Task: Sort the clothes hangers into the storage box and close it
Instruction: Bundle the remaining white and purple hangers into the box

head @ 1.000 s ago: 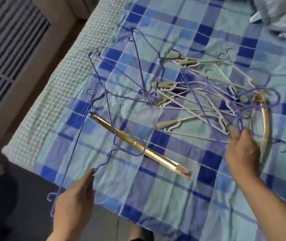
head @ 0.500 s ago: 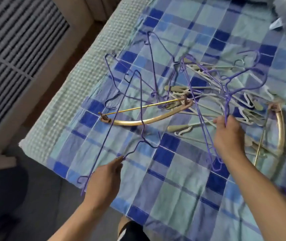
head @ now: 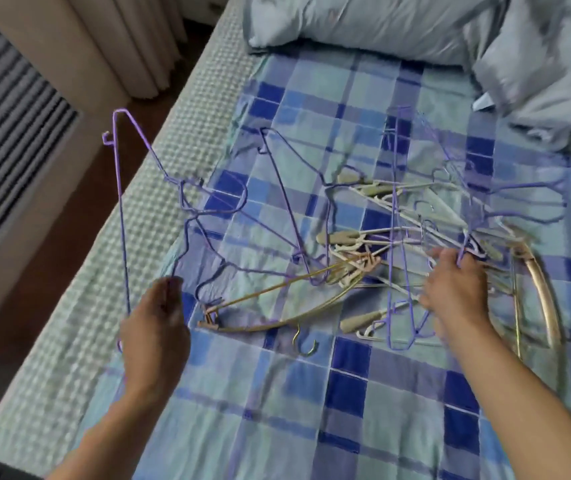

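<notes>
Fingers of left hand (head: 154, 327) pinching purple wire hanger (head: 121, 216); right hand (head: 455, 289) gripping purple wire among tangled hangers (head: 374, 244) on checked sheet (head: 312, 410).

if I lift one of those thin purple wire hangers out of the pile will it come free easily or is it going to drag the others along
Probably drags. The purple wire hangers lie hooked through each other and through the cream plastic hangers, so lifting one likely pulls neighbours. The wire looks thin, so likely light and a bit springy. The one in the left hand stands up without sagging, so it seems fairly stiff.
</notes>
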Demonstrator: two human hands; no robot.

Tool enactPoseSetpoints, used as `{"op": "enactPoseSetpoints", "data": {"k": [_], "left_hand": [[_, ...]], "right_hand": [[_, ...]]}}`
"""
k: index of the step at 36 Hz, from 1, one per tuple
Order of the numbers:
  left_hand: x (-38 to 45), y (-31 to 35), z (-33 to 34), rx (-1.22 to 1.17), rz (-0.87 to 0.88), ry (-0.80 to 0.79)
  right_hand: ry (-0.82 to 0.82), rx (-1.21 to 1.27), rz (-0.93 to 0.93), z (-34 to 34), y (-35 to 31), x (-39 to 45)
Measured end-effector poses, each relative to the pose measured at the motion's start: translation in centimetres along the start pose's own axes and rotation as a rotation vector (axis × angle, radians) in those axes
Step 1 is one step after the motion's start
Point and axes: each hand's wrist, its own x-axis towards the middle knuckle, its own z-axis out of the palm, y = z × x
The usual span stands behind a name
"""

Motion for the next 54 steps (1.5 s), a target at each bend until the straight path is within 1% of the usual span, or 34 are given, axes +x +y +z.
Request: {"op": "enactPoseSetpoints", "data": {"k": [2, 4, 6, 7, 8, 9, 11, 13, 15, 16, 18, 19, 21, 23, 24, 26, 28, 30, 34, 36, 38, 40, 44, 46, 48, 50, 53, 54], "left_hand": [[5.0, 0.3, 3.2, 0.008, -0.053, -0.004], [8.7, -0.2, 6.3, 0.035, -0.153, -0.046], [10.6, -1.7, 8.6, 0.076, -0.248, -0.138], [11.4, -2.6, 10.0, 0.085, -0.281, -0.186], [11.5, -3.5, 10.7, 0.082, -0.302, -0.226], [11.7, -4.2, 11.6, 0.068, -0.307, -0.258], [11.9, -5.4, 12.5, 0.023, -0.303, -0.282], [12.0, -6.4, 12.8, -0.010, -0.301, -0.281], [12.0, -7.2, 12.6, -0.022, -0.257, -0.326], [12.2, -7.7, 12.6, -0.023, -0.238, -0.361], [12.7, -8.7, 12.1, 0.000, -0.225, -0.425], [12.7, -8.9, 12.0, 0.001, -0.228, -0.462], [13.3, -9.4, 11.7, -0.004, -0.217, -0.538], [13.9, -9.6, 11.3, -0.007, -0.218, -0.639], [14.1, -9.7, 11.1, -0.007, -0.238, -0.677], [14.5, -9.8, 10.6, 0.010, -0.278, -0.689], [14.5, -9.9, 9.8, -0.007, -0.279, -0.634], [14.0, -9.8, 8.8, -0.072, -0.284, -0.585], [11.5, -9.9, 5.6, -0.332, -0.397, -0.544], [10.0, -9.1, 3.5, -0.344, -0.364, -0.511], [9.2, -7.1, 1.0, -0.412, -0.413, -0.455], [8.9, -4.7, -1.4, -0.444, -0.415, -0.377], [8.7, 1.1, -6.4, -0.387, -0.314, -0.141], [8.3, 4.2, -9.5, -0.335, -0.223, -0.048], [8.0, 6.9, -12.3, -0.277, -0.108, -0.038], [7.3, 9.6, -14.6, -0.224, -0.009, -0.050], [6.1, 12.6, -16.7, -0.243, 0.070, -0.055], [5.1, 13.6, -17.1, -0.262, 0.086, -0.073]], "right_hand": [[-0.128, 0.140, 0.050, 2.9, -1.0, 0.0], [-0.298, 0.253, 0.086, 5.4, -1.7, 0.0], [-0.431, 0.286, 0.151, 7.8, -2.3, -0.2], [-0.454, 0.244, 0.169, 9.8, -2.4, 0.4], [-0.447, 0.167, 0.169, 11.6, -2.4, 0.8], [-0.413, 0.032, 0.137, 13.7, -2.3, 1.8], [-0.302, -0.313, 0.033, 17.5, -1.8, 3.7], [-0.169, -0.613, 0.012, 20.9, -0.3, 5.6], [-0.027, -0.697, 0.027, 23.1, 0.9, 6.8], [0.039, -0.681, 0.035, 23.9, 1.3, 7.2], [0.132, -0.546, 0.055, 25.2, 1.3, 7.7], [0.150, -0.542, 0.043, 25.1, 1.3, 8.2], [0.109, -0.679, 0.020, 25.1, 0.8, 8.9], [0.025, -0.794, 0.004, 24.6, 0.3, 9.2], [-0.009, -0.804, -0.003, 24.2, 0.1, 9.3], [-0.029, -0.753, -0.091, 23.5, -0.6, 8.8], [-0.054, -0.590, -0.221, 22.6, -1.2, 7.2], [-0.082, -0.394, -0.297, 21.1, -1.1, 5.0], [-0.108, 0.016, -0.259, 15.3, -0.9, -0.4], [-0.102, 0.082, -0.298, 11.7, -1.7, -2.4], [-0.069, 0.135, -0.381, 8.3, -3.6, -3.6], [-0.021, 0.142, -0.451, 5.2, -6.4, -4.4], [0.052, 0.083, -0.521, 1.2, -12.4, -6.1], [0.032, 0.087, -0.518, -0.7, -15.5, -7.1], [-0.034, 0.112, -0.453, -2.3, -17.6, -8.1], [-0.069, 0.106, -0.397, -4.8, -18.0, -9.7], [-0.073, -0.027, -0.358, -7.8, -16.2, -12.7], [-0.063, -0.036, -0.336, -9.4, -15.3, -13.9]]}}
